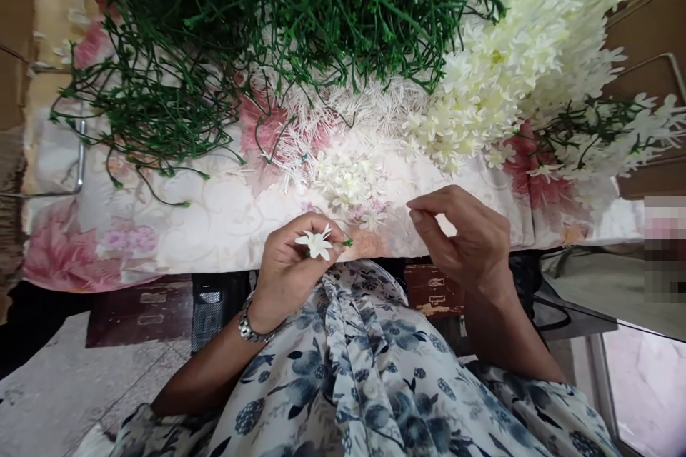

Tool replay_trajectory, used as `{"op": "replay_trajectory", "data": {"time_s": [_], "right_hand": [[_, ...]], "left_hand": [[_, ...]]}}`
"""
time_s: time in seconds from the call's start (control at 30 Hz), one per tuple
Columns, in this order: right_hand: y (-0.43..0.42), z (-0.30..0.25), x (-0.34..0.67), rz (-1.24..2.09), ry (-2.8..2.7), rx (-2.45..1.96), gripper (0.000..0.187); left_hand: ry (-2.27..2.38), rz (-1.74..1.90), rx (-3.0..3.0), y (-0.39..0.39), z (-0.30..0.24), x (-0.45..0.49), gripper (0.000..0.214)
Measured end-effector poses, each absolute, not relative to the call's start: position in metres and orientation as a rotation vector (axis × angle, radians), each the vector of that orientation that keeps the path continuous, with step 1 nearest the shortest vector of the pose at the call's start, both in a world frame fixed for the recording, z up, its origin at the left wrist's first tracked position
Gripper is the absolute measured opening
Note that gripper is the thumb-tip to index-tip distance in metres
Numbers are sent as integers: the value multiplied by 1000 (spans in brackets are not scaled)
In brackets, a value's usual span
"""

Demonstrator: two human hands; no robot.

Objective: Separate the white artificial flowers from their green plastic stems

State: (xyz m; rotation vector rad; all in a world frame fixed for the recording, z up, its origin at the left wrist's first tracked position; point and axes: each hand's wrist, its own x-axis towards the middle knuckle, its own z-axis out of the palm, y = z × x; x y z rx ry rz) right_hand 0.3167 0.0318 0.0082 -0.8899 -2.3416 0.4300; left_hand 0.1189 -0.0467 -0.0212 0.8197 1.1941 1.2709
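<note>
My left hand (292,264) is closed around a small white artificial flower (316,243) on a short green stem, held just at the near edge of the table. My right hand (464,235) hovers to the right with thumb and fingers pinched together; whatever sits in the pinch is too small to make out. Between and beyond the hands lies a little heap of loose white blossoms (348,182) on the floral tablecloth (214,221).
A big tangle of green plastic stems (257,21) covers the far middle and left of the table. A mass of cream-white flower sprays (514,64) fills the far right. Fine white spiky pieces (343,114) lie between them. Cardboard boxes (13,14) stand at the left edge.
</note>
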Motion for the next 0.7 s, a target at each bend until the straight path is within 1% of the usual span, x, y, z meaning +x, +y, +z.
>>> {"op": "replay_trajectory", "data": {"time_s": [0.1, 0.13, 0.23, 0.27, 0.33, 0.43, 0.7], "right_hand": [[32, 5, 315, 453, -2476, -912, 12], [31, 4, 312, 446, -2521, -900, 13], [28, 0, 304, 351, -2611, -965, 22], [27, -2, 302, 310, -2636, -1004, 23], [27, -5, 300, 262, -2675, -1065, 17], [28, -9, 301, 301, -2689, -1085, 11], [32, -17, 303, 344, -2639, -1039, 14]], "left_hand": [[1228, 1241, 770, -44, -22, 119, 6], [1241, 1237, 750, -43, -23, 119, 5], [1274, 1238, 715, -41, -26, 119, 4], [1281, 1237, 717, -41, -27, 119, 5], [1291, 1230, 729, -41, -28, 119, 5], [1303, 1225, 746, -40, -28, 118, 5], [1276, 1264, 750, -39, -28, 122, 6]]}}
